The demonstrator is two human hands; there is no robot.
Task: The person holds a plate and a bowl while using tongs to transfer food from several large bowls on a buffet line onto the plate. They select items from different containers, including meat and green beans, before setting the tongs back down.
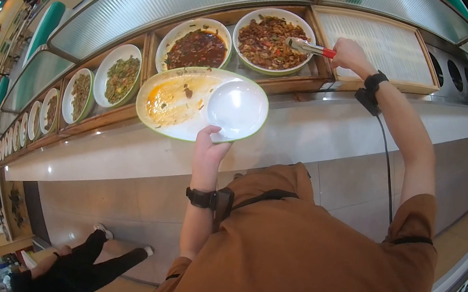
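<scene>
Left hand (213, 145): grip closed on near rim of oval plate (188, 123), thumb on top; plate, orange-stained, extends forward of the grip. Right hand (350, 56): grip closed around red-handled tongs (312, 48), metal end over bowl (267, 70) of chopped food (264, 44).

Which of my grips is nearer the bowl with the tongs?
Right: your right grip is beside the bowl, holding the tongs. Your left grip is farther, holding the oval plate.

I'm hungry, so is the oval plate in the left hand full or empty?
Almost empty: the oval plate holds only orange sauce smears and a few scraps.
</scene>
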